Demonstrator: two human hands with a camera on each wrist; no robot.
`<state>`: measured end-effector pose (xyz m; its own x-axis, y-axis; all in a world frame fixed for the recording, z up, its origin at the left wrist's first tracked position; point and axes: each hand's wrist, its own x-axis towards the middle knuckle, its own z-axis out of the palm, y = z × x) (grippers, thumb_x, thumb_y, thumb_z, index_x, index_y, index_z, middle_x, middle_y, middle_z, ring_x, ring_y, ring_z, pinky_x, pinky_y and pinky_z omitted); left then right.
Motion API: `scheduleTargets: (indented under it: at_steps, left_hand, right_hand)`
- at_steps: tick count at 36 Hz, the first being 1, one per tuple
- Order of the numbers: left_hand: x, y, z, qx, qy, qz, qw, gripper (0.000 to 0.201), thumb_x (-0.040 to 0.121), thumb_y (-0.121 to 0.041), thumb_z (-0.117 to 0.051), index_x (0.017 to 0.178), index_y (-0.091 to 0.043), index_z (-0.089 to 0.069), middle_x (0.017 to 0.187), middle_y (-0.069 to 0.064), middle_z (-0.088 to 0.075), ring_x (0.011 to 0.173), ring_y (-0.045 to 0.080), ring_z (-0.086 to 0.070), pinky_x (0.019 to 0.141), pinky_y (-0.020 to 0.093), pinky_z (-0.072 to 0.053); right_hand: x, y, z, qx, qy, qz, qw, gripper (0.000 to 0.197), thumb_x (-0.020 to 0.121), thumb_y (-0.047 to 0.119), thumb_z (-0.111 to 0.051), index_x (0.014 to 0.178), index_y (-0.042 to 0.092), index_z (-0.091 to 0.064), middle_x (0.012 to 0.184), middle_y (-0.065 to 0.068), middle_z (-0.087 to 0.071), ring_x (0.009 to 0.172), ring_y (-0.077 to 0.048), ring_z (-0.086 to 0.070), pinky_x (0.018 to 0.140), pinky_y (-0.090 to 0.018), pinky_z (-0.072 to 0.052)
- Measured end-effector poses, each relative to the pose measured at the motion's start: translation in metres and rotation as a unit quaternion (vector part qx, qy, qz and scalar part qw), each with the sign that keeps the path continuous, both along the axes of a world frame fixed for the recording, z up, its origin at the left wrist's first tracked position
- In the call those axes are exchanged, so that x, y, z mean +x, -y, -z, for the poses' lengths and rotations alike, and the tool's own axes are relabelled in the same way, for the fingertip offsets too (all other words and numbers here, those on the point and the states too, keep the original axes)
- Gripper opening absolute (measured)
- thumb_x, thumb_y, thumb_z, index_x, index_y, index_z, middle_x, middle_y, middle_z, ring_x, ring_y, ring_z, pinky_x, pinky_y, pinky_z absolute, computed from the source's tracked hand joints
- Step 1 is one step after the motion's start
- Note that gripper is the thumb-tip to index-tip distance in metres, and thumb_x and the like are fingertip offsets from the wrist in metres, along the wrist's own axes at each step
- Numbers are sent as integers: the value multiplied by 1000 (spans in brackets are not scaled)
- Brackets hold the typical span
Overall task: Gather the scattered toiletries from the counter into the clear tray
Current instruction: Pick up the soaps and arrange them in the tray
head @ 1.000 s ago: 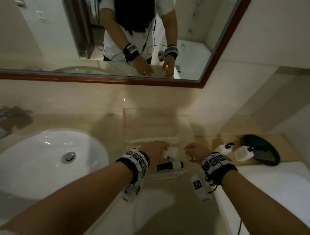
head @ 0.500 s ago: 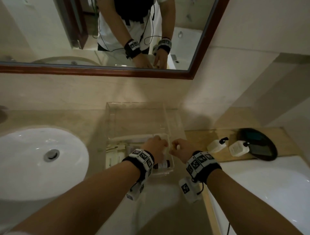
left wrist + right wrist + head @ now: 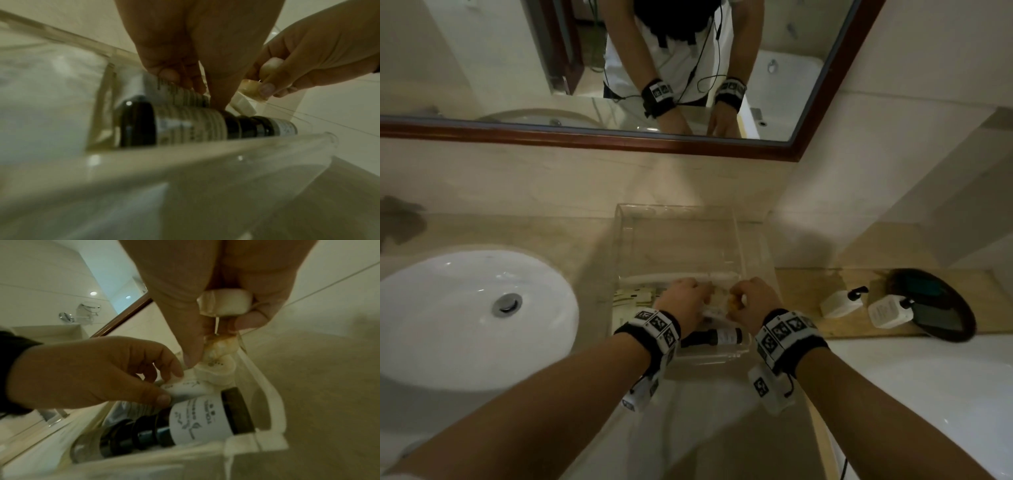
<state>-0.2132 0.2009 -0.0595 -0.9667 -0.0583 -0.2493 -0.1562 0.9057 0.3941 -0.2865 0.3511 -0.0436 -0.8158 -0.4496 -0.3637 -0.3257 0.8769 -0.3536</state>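
Both hands are seen inside the near end of the clear tray [image 3: 736, 236], which stands on the beige worktop [image 3: 592, 246] between the sink [image 3: 465, 318] and a wooden ledge [image 3: 808, 284]. The right hand [image 3: 755, 301] is curled: a small white wrapped item [image 3: 228, 304] is pinched between thumb and fingers [image 3: 251, 321], with a crumpled clear wrapper [image 3: 220, 345] hanging below it. The left hand [image 3: 683, 305] is bent, its fingers [image 3: 174, 368] and thumb pressed on a small white tube [image 3: 185, 388]; whether the tube is gripped or only touched cannot be told.

2 dark bottles are laid on their sides along the tray's near wall. The nearer-right bottle [image 3: 203, 421] carries a white label with a leaf drawing and several lines of print, too small and blurred to be read. The other bottle [image 3: 172, 126] also bears a pale label with fine lines of text, unreadable. Flat pale sachets [image 3: 633, 296] are lain at the tray's left side; their print cannot be read.

On the ledge, 2 white pump bottles [image 3: 840, 303] are tipped beside a dark round mirror [image 3: 935, 305]; label text on them is illegible. Black-and-white square marker bands are worn on both wrists.
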Motion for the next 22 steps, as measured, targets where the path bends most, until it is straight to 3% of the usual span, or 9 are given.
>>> scheduleTargets:
  at_steps: [6, 11, 14, 19, 22]
  left_hand:
    - [4, 10, 2, -6, 14, -13, 1000, 28, 87, -34, -61, 112, -21, -58, 122, 4, -55, 115, 26, -50, 96, 33, -41]
    - [4, 13, 3, 5, 13, -21, 1000, 26, 87, -32, -61, 111, -21, -58, 120, 5, -56, 113, 24, -51, 94, 32, -41]
    - [3, 12, 2, 8, 15, -19, 1000, 29, 87, -32, -62, 112, -19, -58, 120, 5, -56, 112, 25, -51, 93, 32, -42]
    - [4, 13, 4, 12, 8, -13, 1000, 27, 88, -28, -60, 113, -18, -57, 119, 6, -57, 111, 25, -52, 90, 31, -42]
    - [5, 15, 3, 19, 6, -11, 1000, 27, 87, -27, -61, 112, -18, -58, 119, 6, -58, 110, 25, -53, 91, 34, -44]
  right_hand:
    - [9, 5, 1, -34, 5, -24, 999, 30, 85, 19, -62, 114, 12, -57, 117, -8, -52, 108, -26, -52, 93, -30, -44]
    - [16, 6, 4, -46, 15, -63, 997, 23, 78, 16, -68, 95, 15, -53, 109, -8, -56, 91, -20, -49, 79, -27, -42]
    - [16, 7, 4, -37, 30, -71, 996, 29, 76, 16, -71, 90, 19, -46, 107, -6, -53, 89, -18, -45, 76, -25, -37]
    - [19, 12, 2, -21, 66, -98, 993, 45, 74, 22, -78, 111, 13, -54, 119, -4, -48, 107, -23, -49, 85, -27, -39]
    - [22, 17, 5, -18, 65, -110, 992, 48, 76, 25, -77, 115, 12, -53, 123, -6, -47, 112, -24, -49, 89, -28, -40]
